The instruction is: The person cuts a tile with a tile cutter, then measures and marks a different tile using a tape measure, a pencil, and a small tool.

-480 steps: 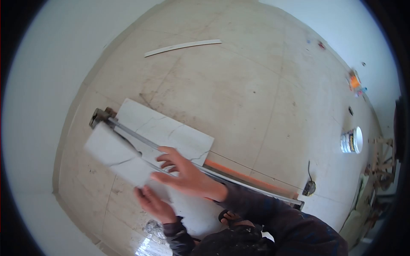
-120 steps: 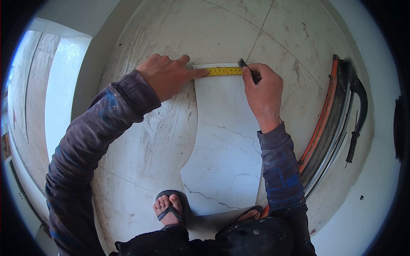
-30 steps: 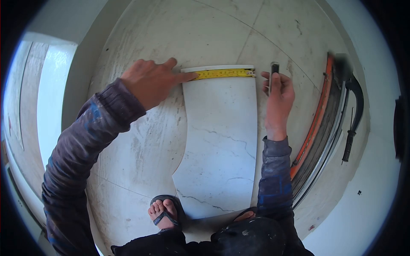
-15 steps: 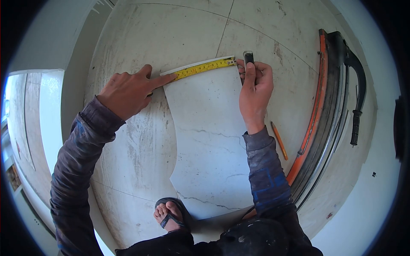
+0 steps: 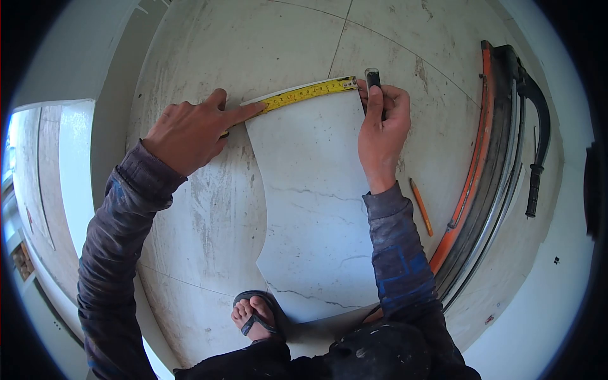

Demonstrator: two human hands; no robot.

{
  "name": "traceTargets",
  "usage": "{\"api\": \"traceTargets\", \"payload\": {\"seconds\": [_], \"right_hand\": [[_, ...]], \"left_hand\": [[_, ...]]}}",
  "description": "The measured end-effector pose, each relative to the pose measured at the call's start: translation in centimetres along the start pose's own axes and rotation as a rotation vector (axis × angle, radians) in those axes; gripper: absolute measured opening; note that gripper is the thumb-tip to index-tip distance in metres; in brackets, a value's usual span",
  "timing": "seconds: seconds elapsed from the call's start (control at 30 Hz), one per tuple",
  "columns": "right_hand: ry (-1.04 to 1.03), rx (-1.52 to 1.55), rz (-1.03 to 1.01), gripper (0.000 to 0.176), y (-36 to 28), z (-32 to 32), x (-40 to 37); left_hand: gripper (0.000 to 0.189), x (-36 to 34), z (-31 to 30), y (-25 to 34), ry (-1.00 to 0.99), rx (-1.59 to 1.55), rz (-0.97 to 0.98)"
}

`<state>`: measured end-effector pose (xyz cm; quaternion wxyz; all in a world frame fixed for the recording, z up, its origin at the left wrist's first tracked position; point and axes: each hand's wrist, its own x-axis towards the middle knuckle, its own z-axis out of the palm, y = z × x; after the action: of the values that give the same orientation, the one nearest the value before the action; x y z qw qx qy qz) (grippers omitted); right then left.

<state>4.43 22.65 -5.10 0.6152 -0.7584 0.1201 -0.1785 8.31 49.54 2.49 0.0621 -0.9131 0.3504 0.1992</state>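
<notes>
A yellow tape measure (image 5: 304,95) is stretched along the far edge of a white, grey-veined tile (image 5: 310,215) with a curved left side. My left hand (image 5: 190,133) is at the tape's left end, index finger pressed on the blade and the other fingers curled; a bit of yellow shows beneath them. At the right end, by the metal hook, my right hand (image 5: 385,123) grips a short dark tool (image 5: 372,77) with a pale, clear-looking tip. Its fingertips are right at the tile's far right corner. Most of the tool is hidden by the fingers.
An orange pencil (image 5: 421,207) lies on the dusty floor right of the tile. Beyond it stretches a long tile cutter (image 5: 472,171) with an orange edge, metal rails and a black handle (image 5: 534,190). My sandalled foot (image 5: 255,315) is by the tile's near left corner.
The view has shifted slightly, so the floor things sit a little further right. Both hands keep their places at the two ends of the tape.
</notes>
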Motion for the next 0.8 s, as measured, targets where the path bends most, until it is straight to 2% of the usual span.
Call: {"api": "traceTargets", "payload": {"seconds": [0.07,0.2,0.27,0.3,0.37,0.4,0.47,0.57,0.8], "right_hand": [[-0.014,-0.098,-0.035,0.014,-0.1,-0.1,0.0],[0.051,-0.040,-0.056,0.013,-0.3,0.0,0.0],[0.060,-0.429,-0.228,0.010,-1.8,-0.5,0.2],[0.054,-0.429,-0.228,0.010,-2.5,-0.3,0.4],[-0.105,-0.416,-0.144,0.009,-4.1,0.0,0.8],[-0.108,-0.416,-0.146,0.009,-4.8,0.3,1.1],[-0.288,-0.539,-0.138,0.011,-5.7,1.0,1.5],[-0.397,-0.644,-0.186,0.014,-5.5,1.7,2.2],[-0.452,-0.715,-0.229,0.014,-5.7,2.6,2.9]], "left_hand": [[0.064,0.1,-0.3,-0.1,-0.019,-0.011,-0.002],[0.063,0.3,-0.3,-0.1,-0.045,-0.025,-0.006],[0.063,0.3,-0.5,-0.2,-0.045,-0.024,-0.006],[0.063,0.3,-0.5,-0.2,-0.046,-0.022,-0.001],[0.064,0.3,-0.4,-0.2,-0.043,-0.016,-0.001],[0.064,0.3,-0.3,-0.2,-0.039,-0.007,0.005],[0.064,0.3,-0.3,-0.2,-0.040,-0.009,0.001],[0.064,0.4,-0.1,-0.4,-0.028,-0.016,0.004],[0.063,0.7,-0.3,-0.4,-0.064,-0.053,-0.016]]}}
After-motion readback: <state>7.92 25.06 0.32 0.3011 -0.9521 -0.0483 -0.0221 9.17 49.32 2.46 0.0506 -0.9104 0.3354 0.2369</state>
